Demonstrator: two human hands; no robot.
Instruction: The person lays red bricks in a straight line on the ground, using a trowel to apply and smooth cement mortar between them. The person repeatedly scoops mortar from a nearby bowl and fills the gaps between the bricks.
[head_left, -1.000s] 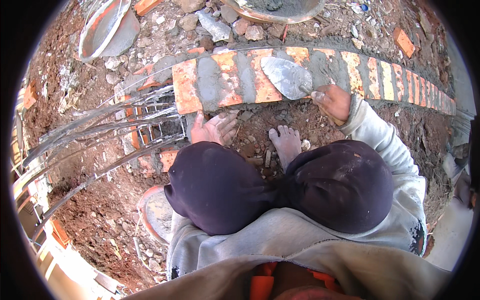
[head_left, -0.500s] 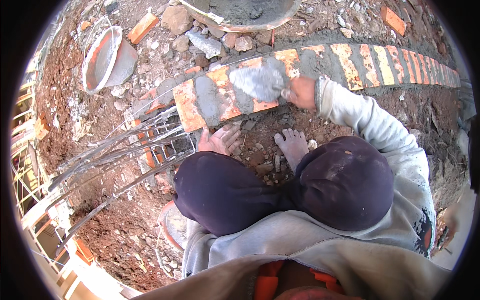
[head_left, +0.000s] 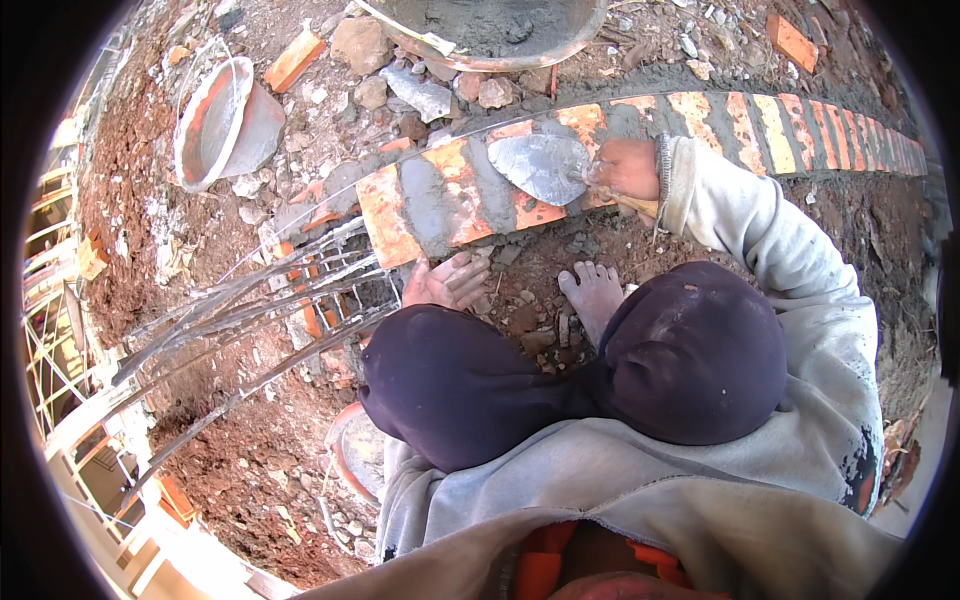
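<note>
My right hand (head_left: 628, 170) is closed round the wooden handle of a trowel (head_left: 541, 168). Its grey, mortar-smeared blade lies flat over the top of a curved brick course (head_left: 690, 115), whose orange bricks alternate with grey mortar joints. Beside the near face of the course, just below its left end brick (head_left: 386, 215), is my left hand (head_left: 447, 281). Its fingers are stretched out and hold nothing; my left knee hides the wrist and forearm. A taut string runs along the far edge of the bricks.
A wide pan of wet mortar (head_left: 490, 55) sits beyond the course. A bucket (head_left: 215, 125) lies tipped at the far left among rubble and a loose brick (head_left: 295, 60). Steel reinforcing bars (head_left: 250, 290) extend left from the wall's end. My bare foot (head_left: 594, 297) rests near the wall.
The trowel and my right hand have moved slightly right along the bricks, and the blade is less blurred. The whole view has shifted a little. My left hand stays beside the end brick.
</note>
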